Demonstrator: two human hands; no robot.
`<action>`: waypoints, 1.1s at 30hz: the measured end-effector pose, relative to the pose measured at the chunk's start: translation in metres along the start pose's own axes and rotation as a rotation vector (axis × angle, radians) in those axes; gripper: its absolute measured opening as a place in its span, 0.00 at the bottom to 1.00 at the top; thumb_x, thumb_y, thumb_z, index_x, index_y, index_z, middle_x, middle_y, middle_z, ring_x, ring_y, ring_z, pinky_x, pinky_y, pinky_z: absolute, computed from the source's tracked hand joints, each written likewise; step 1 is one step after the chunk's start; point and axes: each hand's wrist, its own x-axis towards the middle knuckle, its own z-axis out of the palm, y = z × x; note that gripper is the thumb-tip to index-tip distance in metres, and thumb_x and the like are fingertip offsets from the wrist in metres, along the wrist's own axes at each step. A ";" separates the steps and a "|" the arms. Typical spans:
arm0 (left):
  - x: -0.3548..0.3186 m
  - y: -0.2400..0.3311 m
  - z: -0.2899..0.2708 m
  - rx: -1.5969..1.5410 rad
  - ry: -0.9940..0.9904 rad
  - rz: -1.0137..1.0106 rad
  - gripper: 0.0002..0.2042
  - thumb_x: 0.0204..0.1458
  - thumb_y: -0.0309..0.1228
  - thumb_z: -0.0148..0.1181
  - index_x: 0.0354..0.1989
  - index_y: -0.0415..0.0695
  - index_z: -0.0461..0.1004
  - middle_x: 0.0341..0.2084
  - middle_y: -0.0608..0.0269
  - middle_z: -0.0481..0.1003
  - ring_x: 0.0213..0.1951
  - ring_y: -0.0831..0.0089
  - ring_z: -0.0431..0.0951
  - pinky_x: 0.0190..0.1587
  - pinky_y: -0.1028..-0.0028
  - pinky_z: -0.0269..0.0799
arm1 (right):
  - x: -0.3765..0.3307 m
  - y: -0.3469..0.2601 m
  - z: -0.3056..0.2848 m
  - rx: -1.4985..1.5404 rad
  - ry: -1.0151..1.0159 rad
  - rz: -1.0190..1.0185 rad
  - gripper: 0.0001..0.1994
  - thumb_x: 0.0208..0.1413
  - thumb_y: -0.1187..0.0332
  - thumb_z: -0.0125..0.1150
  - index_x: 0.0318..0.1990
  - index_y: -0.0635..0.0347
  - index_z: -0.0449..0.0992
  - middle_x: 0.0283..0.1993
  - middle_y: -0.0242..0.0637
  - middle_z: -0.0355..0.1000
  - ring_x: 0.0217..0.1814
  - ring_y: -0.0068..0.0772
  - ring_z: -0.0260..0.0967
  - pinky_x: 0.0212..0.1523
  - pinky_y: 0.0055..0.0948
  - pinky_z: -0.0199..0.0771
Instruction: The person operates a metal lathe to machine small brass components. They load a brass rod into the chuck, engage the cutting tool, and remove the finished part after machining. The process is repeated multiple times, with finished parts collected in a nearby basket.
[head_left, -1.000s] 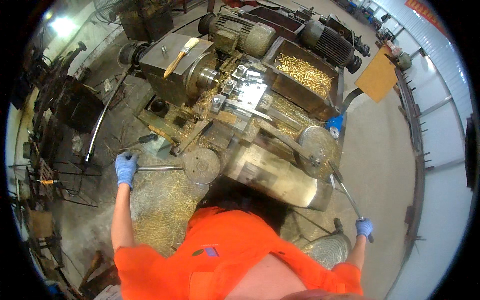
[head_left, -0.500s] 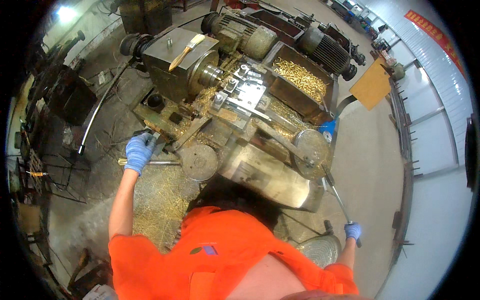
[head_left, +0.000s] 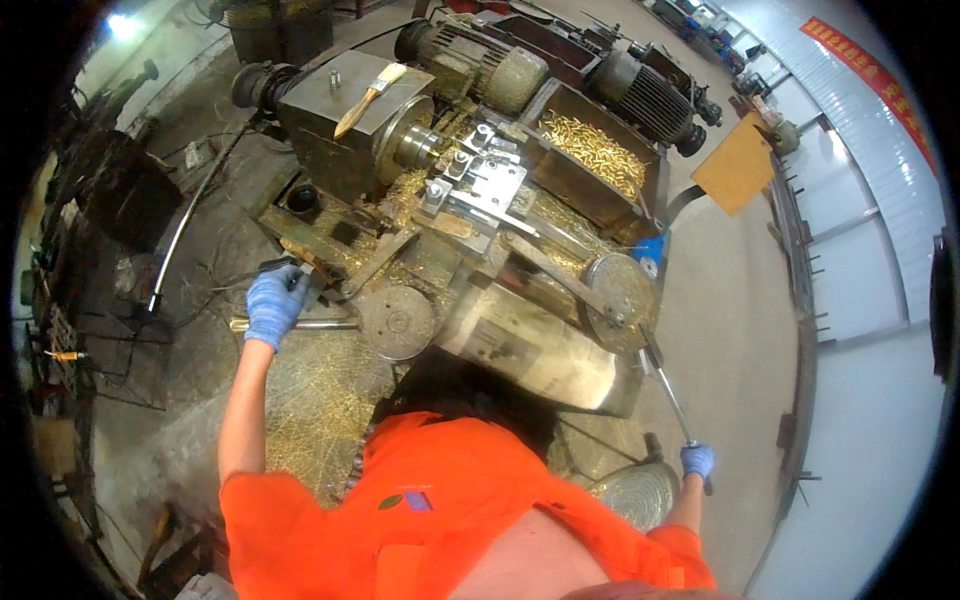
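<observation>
My left hand (head_left: 275, 305), in a blue knit glove, is closed at the left front corner of a small metal lathe (head_left: 330, 150). What its fingers hold is hidden; a dark piece juts out beside them. Just below it, a metal bar handle (head_left: 310, 324) sticks out from a round disc (head_left: 397, 323). Off to the right, my right hand (head_left: 697, 460), gloved the same way, grips a long lever (head_left: 673, 398) that runs up to a second disc (head_left: 620, 300). Between the discs and the spindle (head_left: 420, 148) sits a bright tool block (head_left: 495, 185).
A metal bin (head_left: 655, 205) of small brass parts stands behind the tool block. On the headstock lies a paintbrush (head_left: 370, 98). Motors (head_left: 645, 95) rise at the back. A yellow board (head_left: 733, 165) projects at right. Brass shavings (head_left: 320, 415) cover the floor below.
The view has shifted slightly, and the machine appears a little farther left. Both hands keep their places, the left at the lathe's corner and the right on the lever.
</observation>
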 end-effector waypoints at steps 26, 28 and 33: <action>0.001 0.000 -0.001 -0.080 0.019 -0.024 0.09 0.45 0.38 0.56 0.28 0.46 0.76 0.22 0.51 0.74 0.27 0.54 0.75 0.31 0.63 0.69 | -0.038 0.000 0.008 -0.024 -0.099 0.095 0.15 0.40 0.57 0.57 0.29 0.60 0.79 0.34 0.49 0.73 0.38 0.46 0.73 0.39 0.38 0.72; 0.000 0.001 -0.005 -0.070 0.026 -0.024 0.09 0.45 0.38 0.56 0.27 0.46 0.76 0.22 0.51 0.74 0.27 0.54 0.74 0.31 0.62 0.68 | -0.049 -0.011 -0.004 -0.006 -0.088 0.094 0.16 0.40 0.57 0.58 0.30 0.60 0.79 0.34 0.49 0.73 0.39 0.46 0.73 0.39 0.38 0.72; -0.001 0.007 -0.011 -0.061 0.031 -0.009 0.09 0.45 0.37 0.56 0.27 0.46 0.75 0.22 0.52 0.74 0.26 0.54 0.74 0.30 0.62 0.68 | -0.058 -0.012 -0.009 0.038 -0.087 0.116 0.17 0.39 0.55 0.59 0.30 0.60 0.79 0.34 0.49 0.73 0.39 0.46 0.73 0.39 0.38 0.72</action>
